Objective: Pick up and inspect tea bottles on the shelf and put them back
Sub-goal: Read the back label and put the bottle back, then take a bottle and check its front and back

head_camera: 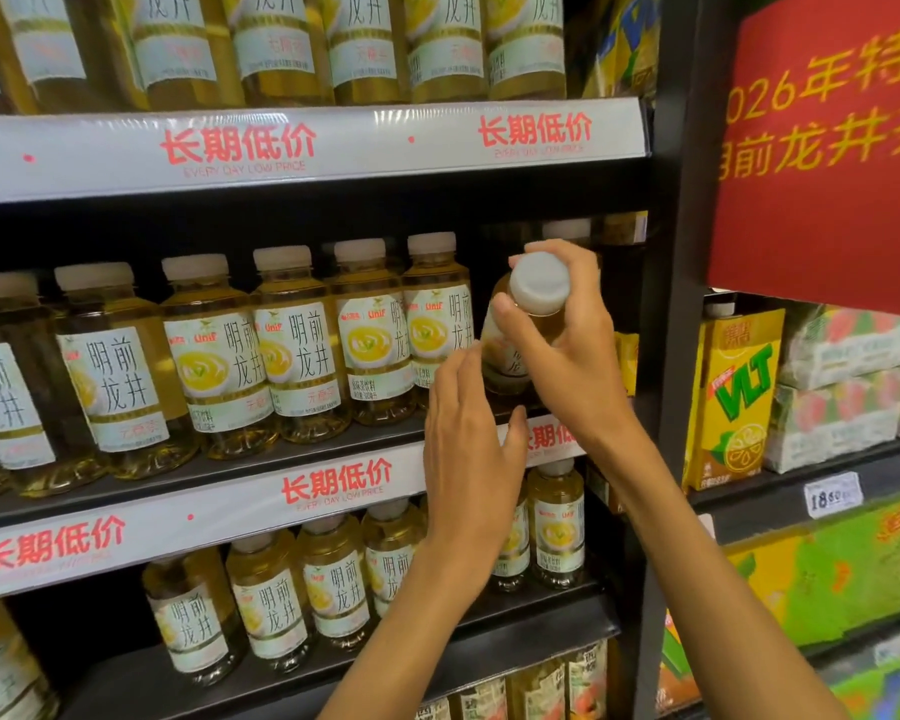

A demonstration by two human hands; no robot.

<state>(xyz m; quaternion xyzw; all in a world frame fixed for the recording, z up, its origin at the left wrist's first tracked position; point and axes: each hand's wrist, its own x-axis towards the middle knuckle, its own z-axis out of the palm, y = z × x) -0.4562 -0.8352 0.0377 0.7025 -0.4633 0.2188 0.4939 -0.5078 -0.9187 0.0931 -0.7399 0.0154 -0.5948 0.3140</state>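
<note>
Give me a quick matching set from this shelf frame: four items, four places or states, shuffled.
Items:
1. tilted tea bottle
2. left hand
3. VLT carton
4. red sign

Places or states:
A. hangs at upper right
B. gripped near the cap by the right hand
C. stands in the next bay, right of the black post
D. fingers straight, beside the bottle's lower body

Pairs: 1-B, 2-D, 3-C, 4-A
</note>
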